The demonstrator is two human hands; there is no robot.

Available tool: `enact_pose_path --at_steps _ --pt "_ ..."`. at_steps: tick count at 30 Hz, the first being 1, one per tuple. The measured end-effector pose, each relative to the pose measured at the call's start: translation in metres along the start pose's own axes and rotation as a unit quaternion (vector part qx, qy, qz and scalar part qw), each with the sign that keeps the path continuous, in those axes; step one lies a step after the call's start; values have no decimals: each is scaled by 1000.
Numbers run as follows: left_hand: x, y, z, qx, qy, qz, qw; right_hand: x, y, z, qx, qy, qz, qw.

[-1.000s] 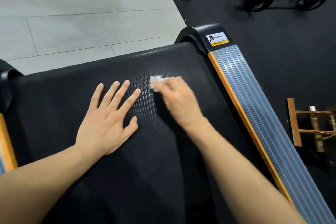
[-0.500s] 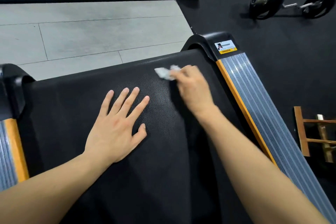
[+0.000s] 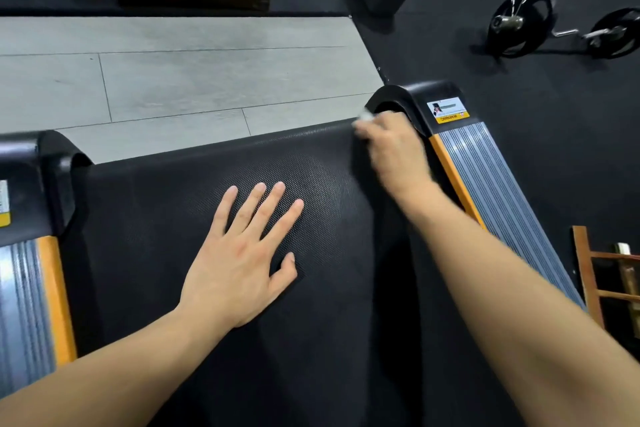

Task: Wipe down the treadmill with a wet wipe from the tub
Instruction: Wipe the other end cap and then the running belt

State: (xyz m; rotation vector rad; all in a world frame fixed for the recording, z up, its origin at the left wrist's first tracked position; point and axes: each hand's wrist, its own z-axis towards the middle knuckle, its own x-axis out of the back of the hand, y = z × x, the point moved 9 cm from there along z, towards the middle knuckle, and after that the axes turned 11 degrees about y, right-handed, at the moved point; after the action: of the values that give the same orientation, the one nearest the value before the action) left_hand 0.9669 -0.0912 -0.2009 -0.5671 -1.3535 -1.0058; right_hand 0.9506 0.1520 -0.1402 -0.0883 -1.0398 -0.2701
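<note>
My left hand (image 3: 239,263) lies flat, fingers spread, on the treadmill's black belt (image 3: 166,225). At the belt's far right corner, my right hand (image 3: 391,146), blurred, pinches a white wet wipe (image 3: 364,116) against the black end cap (image 3: 412,94), beside the orange-edged grey side rail (image 3: 491,191). A barbell (image 3: 561,29) lies on the floor beyond.
</note>
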Motion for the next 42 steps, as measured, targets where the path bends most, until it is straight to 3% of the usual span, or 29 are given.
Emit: enact_pose_path --at_steps 3,7,10,14,17,20,23,32,36,40,42 --pt "-1 -1 0 2 1 -2 1000 -18 62 9 -115 -37 -86 989" --pt "1 -1 2 3 6 -22 1000 -22 35 7 -215 -23 -38 976" --pt "1 -1 1 -9 -4 -48 999 -15 -29 5 -187 0 69 980" --pt "8 -5 2 -20 -35 -71 997 -10 -124 -1 -85 -48 218 971" --pt "20 -22 5 -61 -31 -66 996 -2 -79 -9 -78 -4 154 985" --pt "25 -56 20 -104 -19 -17 994 6 6 -40 -236 71 51 968" --pt "21 -91 55 -85 -26 15 996 3 15 -58 -297 98 55 948" --pt "13 -100 45 -18 -48 -51 997 3 16 -50 -314 67 13 947" --pt "11 -100 46 2 -47 -52 998 6 21 -30 -218 28 -30 975" --pt "10 -100 45 7 -27 -58 998 16 43 -8 -223 44 -34 973" --pt "11 -101 45 7 -27 -62 998 2 31 -6 -223 10 -20 974"
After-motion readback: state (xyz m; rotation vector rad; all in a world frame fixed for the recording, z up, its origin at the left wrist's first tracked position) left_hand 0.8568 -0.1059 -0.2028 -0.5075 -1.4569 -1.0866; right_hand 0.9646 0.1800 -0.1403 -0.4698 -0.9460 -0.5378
